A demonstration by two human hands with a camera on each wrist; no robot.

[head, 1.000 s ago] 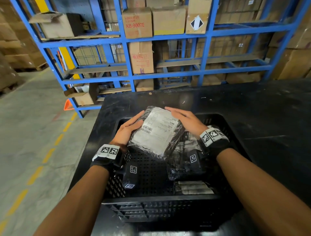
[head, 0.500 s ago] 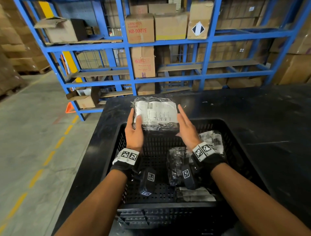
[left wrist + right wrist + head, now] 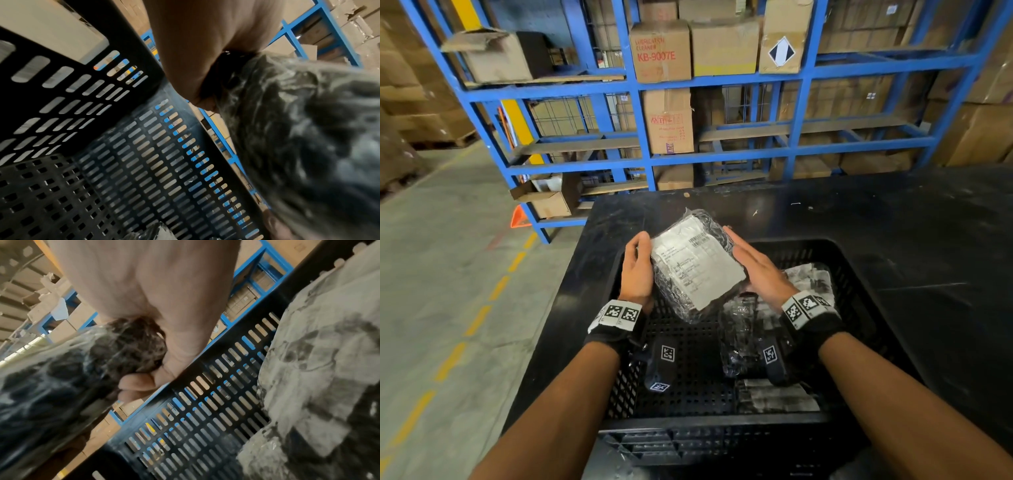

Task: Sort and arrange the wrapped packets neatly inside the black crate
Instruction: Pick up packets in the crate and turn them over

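Observation:
A plastic-wrapped packet (image 3: 697, 263) with a white printed label is held tilted above the far left part of the black crate (image 3: 722, 431). My left hand (image 3: 637, 267) grips its left edge; in the left wrist view the fingers (image 3: 203, 100) curl round the dark wrapped packet (image 3: 298, 129). My right hand (image 3: 756, 270) holds the right edge, and in the right wrist view its fingers (image 3: 139, 386) curl under the packet (image 3: 61, 378). Other wrapped packets (image 3: 804, 277) lie in the crate's right half, one (image 3: 777, 397) near the front wall.
The crate sits on a black table (image 3: 893, 222). The crate's perforated floor (image 3: 695, 370) shows bare on the left side. Blue shelving (image 3: 722, 78) with cardboard boxes stands behind the table. A concrete floor (image 3: 448, 274) with yellow dashes lies to the left.
The packet was lifted from the crate up toward the far rim, then turned and tilted back down; now it hangs diagonally over the crate between both hands.

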